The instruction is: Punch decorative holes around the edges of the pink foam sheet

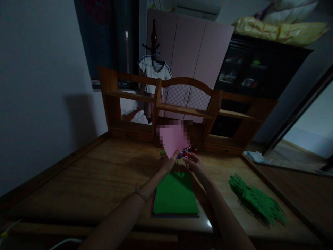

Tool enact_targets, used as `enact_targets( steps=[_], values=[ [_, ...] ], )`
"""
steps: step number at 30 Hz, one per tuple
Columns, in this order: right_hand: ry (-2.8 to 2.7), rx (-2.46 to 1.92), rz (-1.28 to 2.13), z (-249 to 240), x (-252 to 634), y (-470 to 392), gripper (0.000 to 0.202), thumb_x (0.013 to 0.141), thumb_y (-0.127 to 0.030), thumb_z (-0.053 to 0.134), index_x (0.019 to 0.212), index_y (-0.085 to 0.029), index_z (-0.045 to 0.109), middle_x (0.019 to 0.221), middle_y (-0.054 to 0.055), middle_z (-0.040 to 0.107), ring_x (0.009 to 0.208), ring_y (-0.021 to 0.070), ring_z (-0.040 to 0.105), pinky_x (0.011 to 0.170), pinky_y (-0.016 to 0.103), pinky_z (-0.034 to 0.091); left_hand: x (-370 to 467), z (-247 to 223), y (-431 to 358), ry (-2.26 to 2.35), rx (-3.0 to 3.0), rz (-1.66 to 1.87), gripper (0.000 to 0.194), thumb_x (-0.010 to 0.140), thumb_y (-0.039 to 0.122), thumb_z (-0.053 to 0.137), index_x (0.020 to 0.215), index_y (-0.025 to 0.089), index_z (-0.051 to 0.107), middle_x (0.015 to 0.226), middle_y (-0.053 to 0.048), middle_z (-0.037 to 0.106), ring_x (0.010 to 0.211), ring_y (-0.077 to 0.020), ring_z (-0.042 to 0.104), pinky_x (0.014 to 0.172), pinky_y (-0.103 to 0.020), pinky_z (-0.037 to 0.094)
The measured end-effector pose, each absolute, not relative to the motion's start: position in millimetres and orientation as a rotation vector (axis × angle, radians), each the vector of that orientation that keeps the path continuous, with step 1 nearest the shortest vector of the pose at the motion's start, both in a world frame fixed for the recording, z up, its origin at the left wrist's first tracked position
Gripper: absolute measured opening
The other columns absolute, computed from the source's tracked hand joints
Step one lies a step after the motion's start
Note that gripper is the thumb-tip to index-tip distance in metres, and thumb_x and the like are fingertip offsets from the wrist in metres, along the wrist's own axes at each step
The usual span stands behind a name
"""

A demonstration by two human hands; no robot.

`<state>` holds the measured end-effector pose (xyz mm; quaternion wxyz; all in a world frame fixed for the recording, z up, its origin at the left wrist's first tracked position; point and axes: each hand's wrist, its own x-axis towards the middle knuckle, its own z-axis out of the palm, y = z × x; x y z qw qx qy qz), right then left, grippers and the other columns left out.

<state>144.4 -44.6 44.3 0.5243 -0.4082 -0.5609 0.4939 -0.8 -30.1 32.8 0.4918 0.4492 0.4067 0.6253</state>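
Observation:
A pink sheet with small cut-outs along its lower right edge is raised above the far middle of the table. My left hand grips its lower corner. Beside it, my right hand has its fingers bent near several small red and purple objects with white tops; whether it holds one is too small to tell. Small green and blue items lie left of the sheet. A stack of coloured sheets with green on top lies flat below my hands.
Green cut paper pieces are heaped on the wooden table at the right. A wooden shelf unit rises along the table's far edge. A white wall borders the left side.

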Motion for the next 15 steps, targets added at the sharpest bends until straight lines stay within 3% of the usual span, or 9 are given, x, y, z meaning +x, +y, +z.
enact_targets(
  steps=[15],
  values=[
    [-1.334,-0.991,1.203,43.2,144.9,-44.5,0.039,0.060,-0.045,0.075,0.088,-0.021,0.062,0.062,-0.003,0.056,0.044,0.0072,0.042,0.042,0.021,0.027,-3.3,32.7,-33.0,1.017,1.212,1.515,0.042,0.075,0.056,0.056,0.065,0.015,0.056,0.050,0.001,0.049,0.043,-0.0093,0.043,0.046,-0.022,0.034]
  ],
)
